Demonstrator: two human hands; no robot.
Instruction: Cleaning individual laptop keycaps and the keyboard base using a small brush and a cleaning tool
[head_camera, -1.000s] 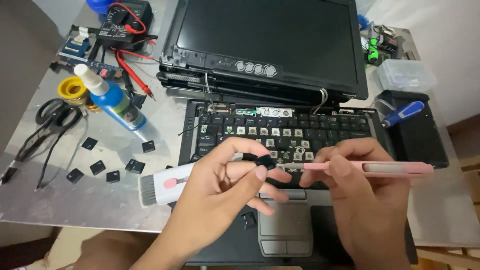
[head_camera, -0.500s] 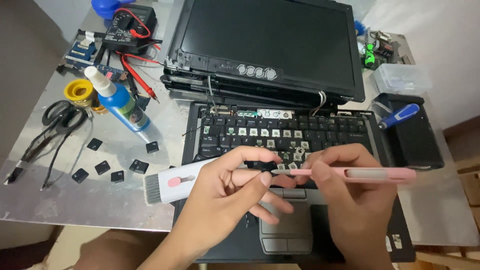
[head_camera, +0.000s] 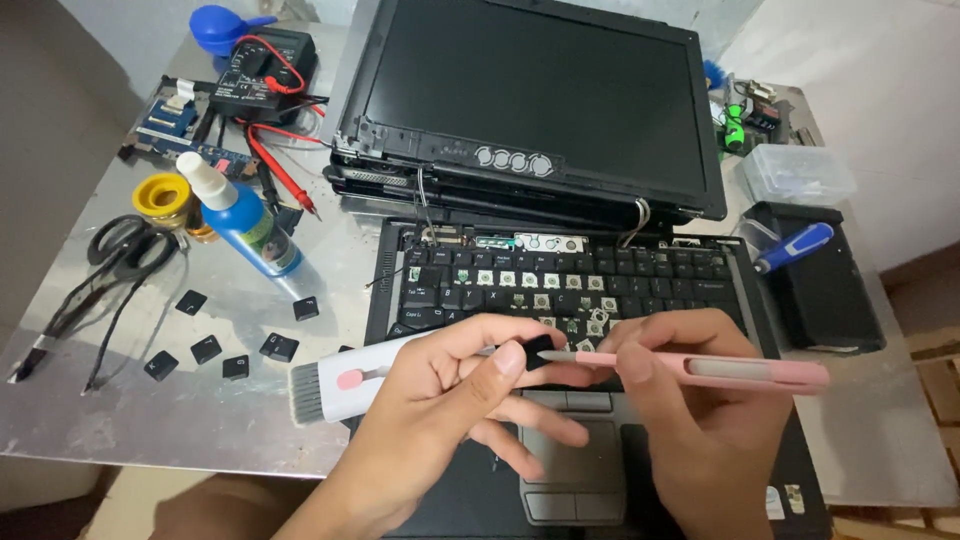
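Left hand (head_camera: 450, 400) pinches a small black keycap (head_camera: 541, 352) between thumb and forefinger, the other fingers loosely spread. Right hand (head_camera: 690, 420) is closed around a pink pen-shaped tool (head_camera: 720, 368), whose thin tip meets the keycap. Both are held over the near edge of the laptop keyboard (head_camera: 560, 285), where several keys are missing. The hands hide the nearest key rows and part of the touchpad (head_camera: 570, 470). A white brush (head_camera: 340, 390) lies partly under the left hand. Loose keycaps (head_camera: 235, 350) lie on the table, left.
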